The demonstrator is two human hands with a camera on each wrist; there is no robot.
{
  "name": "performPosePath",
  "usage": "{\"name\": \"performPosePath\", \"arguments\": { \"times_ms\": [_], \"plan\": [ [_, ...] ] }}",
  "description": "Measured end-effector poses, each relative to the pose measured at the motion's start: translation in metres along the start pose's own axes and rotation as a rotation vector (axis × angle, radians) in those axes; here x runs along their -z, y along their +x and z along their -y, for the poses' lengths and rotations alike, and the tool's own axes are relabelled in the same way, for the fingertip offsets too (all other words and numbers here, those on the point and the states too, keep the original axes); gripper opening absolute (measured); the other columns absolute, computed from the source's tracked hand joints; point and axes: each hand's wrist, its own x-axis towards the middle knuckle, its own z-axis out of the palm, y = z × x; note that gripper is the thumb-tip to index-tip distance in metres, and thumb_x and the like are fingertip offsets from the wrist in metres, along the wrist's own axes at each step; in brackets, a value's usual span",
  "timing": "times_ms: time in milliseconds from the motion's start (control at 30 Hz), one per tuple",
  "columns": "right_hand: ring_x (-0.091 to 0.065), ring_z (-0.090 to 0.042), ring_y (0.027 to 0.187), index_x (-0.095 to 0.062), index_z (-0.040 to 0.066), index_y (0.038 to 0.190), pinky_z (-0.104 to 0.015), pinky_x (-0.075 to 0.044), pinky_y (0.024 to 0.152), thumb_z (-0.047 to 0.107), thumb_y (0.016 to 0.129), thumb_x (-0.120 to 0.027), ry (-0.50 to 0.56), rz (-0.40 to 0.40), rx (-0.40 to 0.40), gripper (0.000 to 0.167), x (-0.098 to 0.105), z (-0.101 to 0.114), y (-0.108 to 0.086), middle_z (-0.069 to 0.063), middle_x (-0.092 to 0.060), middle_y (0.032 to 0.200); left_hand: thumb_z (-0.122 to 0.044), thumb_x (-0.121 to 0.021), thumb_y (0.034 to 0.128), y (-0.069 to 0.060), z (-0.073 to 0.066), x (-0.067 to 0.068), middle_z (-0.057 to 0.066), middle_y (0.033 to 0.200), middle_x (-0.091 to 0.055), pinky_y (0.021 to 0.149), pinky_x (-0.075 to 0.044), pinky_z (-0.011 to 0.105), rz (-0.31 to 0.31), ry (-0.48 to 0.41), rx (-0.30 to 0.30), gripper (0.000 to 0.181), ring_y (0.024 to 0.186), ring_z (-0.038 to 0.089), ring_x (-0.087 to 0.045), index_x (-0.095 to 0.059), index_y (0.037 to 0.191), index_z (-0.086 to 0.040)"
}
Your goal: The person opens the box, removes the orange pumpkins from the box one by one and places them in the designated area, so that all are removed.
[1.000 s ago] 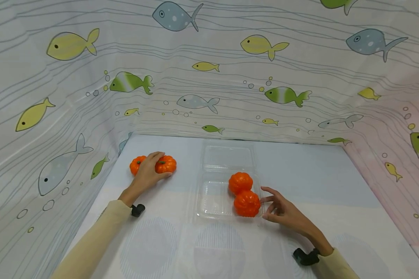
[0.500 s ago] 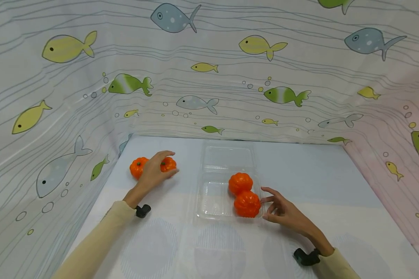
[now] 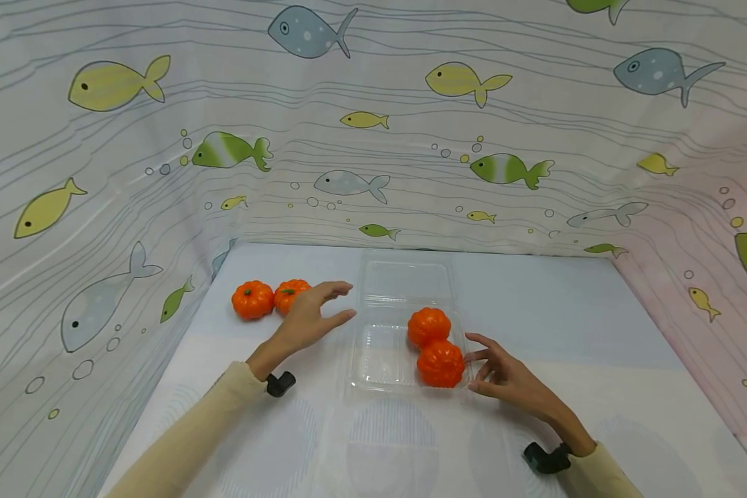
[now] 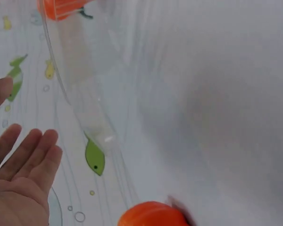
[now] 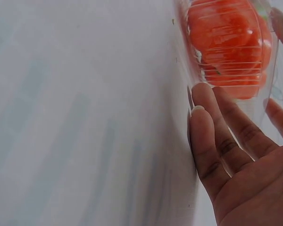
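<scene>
A clear plastic clamshell box (image 3: 380, 356) lies unfolded on the table, its lid half (image 3: 407, 279) toward the back. Two small orange pumpkins, one farther back (image 3: 428, 326) and one nearer (image 3: 440, 364), sit in the right part of its base. Between the box and another pair of pumpkins, my left hand (image 3: 305, 321) is empty, fingers and thumb spread apart. Of that pair, the left pumpkin (image 3: 252, 300) is whole in view; the right one (image 3: 288, 294) is partly hidden behind the hand. Relaxed fingers of my right hand (image 5: 245, 174) rest at the box's right wall.
A pale table (image 3: 535, 304) with printed circles carries everything. Fish-patterned cloth (image 3: 411, 152) walls it in at the back and both sides. Each wrist wears a small black camera, one left (image 3: 280, 384) and one right (image 3: 546, 458).
My left hand has drawn away from the two left pumpkins, moving right toward the box with nothing held. Those pumpkins are now more exposed. The right hand has stayed put.
</scene>
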Motion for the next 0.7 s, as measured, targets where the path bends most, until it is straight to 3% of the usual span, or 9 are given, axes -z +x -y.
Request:
{"name": "performPosePath", "arguments": {
  "times_ms": [200, 400, 700],
  "plan": [
    [-0.065, -0.018, 0.085, -0.031, 0.024, 0.16, -0.031, -0.059, 0.071, 0.027, 0.091, -0.081, -0.008, 0.001, 0.0, 0.085, -0.001, 0.0, 0.0, -0.014, -0.064, 0.13, -0.027, -0.076, 0.0959, 0.0, -0.014, -0.017, 0.013, 0.13, -0.067, 0.101, -0.053, 0.035, 0.079, -0.082, -0.027, 0.049, 0.116, 0.028, -0.066, -0.061, 0.136, -0.003],
    [-0.065, -0.017, 0.085, -0.032, 0.022, 0.16, -0.03, -0.059, 0.071, 0.026, 0.091, -0.081, -0.001, -0.001, 0.0, 0.085, 0.0, 0.0, -0.001, -0.015, -0.064, 0.13, -0.024, -0.075, 0.0971, -0.003, -0.025, -0.031, 0.012, 0.124, -0.068, 0.097, -0.055, 0.036, 0.153, -0.161, -0.036, 0.042, 0.11, 0.029, -0.068, -0.062, 0.133, -0.007],
    [-0.065, -0.018, 0.085, -0.031, 0.023, 0.16, -0.03, -0.059, 0.071, 0.026, 0.091, -0.08, -0.004, -0.002, -0.005, 0.085, -0.001, 0.003, -0.002, -0.015, -0.064, 0.13, -0.028, -0.072, 0.0987, -0.005, -0.037, -0.046, 0.012, 0.117, -0.07, 0.093, -0.056, 0.031, 0.258, -0.183, -0.023, 0.039, 0.105, 0.013, -0.067, -0.063, 0.132, -0.009]
  ]
}}
